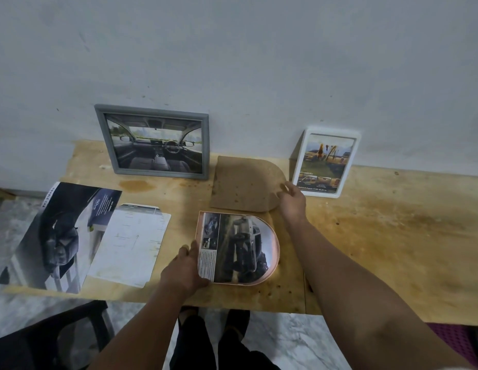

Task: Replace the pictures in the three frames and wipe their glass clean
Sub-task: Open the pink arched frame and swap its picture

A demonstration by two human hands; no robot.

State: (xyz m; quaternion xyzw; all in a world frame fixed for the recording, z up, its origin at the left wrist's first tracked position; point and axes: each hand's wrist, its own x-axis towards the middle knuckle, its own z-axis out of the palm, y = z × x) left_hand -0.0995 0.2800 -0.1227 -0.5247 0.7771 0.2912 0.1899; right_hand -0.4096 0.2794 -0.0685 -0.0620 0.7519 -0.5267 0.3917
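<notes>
An arch-shaped pink frame (272,265) lies flat on the wooden table (379,236) with a truck picture (240,247) laid in it. My left hand (185,268) holds the frame's left edge. Just behind it lies the brown arch-shaped backing board (243,182); my right hand (292,200) pinches its rounded right edge. A grey frame (155,141) with a car-interior picture leans on the wall at the back left. A white frame (326,162) with a pickup picture leans at the back right.
A large car brochure page (59,236) and a white printed sheet (128,241) lie at the table's left. A dark chair (45,340) stands below the table's front left edge. The wall runs right behind the table.
</notes>
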